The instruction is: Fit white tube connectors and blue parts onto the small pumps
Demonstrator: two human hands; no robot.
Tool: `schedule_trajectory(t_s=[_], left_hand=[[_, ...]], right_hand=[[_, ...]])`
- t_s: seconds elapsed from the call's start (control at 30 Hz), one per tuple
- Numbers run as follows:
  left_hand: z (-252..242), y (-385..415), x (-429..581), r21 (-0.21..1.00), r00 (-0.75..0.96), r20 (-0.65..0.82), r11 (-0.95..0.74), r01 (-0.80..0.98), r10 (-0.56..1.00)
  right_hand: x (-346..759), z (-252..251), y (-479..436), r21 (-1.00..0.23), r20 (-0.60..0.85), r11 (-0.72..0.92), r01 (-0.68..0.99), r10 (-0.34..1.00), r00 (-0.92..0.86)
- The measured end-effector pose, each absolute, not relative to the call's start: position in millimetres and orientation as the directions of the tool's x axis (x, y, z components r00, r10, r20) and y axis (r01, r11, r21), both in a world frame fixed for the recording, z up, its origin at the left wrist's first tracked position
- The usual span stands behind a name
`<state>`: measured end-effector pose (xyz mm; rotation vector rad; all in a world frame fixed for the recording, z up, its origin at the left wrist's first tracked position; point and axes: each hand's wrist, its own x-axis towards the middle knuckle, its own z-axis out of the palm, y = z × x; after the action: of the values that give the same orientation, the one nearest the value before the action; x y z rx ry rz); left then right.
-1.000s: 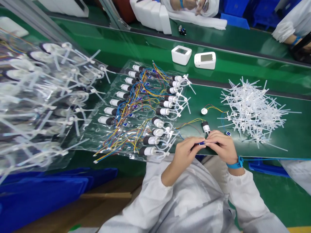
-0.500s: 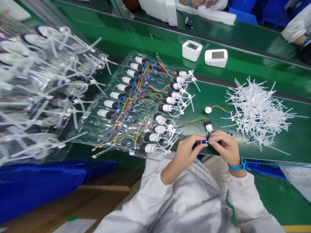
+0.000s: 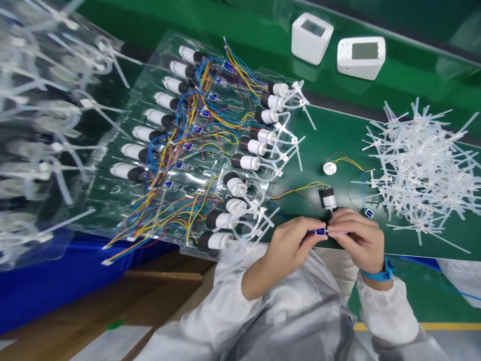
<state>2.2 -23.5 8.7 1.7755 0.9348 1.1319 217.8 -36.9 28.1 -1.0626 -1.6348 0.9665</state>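
the left hand [image 3: 287, 246] pinches a blue part [image 3: 320, 231]; the right hand [image 3: 359, 237] is closed on a thin piece [image 3: 338, 232] beside it. it looks like joining, calling for careful alignment.

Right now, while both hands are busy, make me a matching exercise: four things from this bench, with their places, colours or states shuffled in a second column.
Things
1. Left hand
2. Wristband
3. White ties
4. Tray

Places, colours, states
A. Heaped on the green bench
B. Clear, under wired cylinders
C. Pinching a small blue part
D. Blue, worn

Right pairs: 1-C, 2-D, 3-A, 4-B
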Motion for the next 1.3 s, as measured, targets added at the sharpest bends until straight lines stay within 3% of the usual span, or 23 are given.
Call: schedule_trajectory(t_s=[0.6,0.97,1.3], left_hand=[[22,-14,-7,0.962,0.405,0.172,-0.241,0.127,0.898],[19,-19,-2,0.939,0.366,0.277,-0.331,0.095,0.888],[7,-28,9,0.894,0.273,0.364,-0.416,0.167,0.891]], right_hand=[[216,40,-24,-0.948,0.173,0.243,0.205,0.936,-0.308],[214,43,-32,-0.964,0.101,0.151,0.217,0.969,-0.227],[213,34,-36,-0.956,0.184,0.216,0.199,0.968,-0.169]])
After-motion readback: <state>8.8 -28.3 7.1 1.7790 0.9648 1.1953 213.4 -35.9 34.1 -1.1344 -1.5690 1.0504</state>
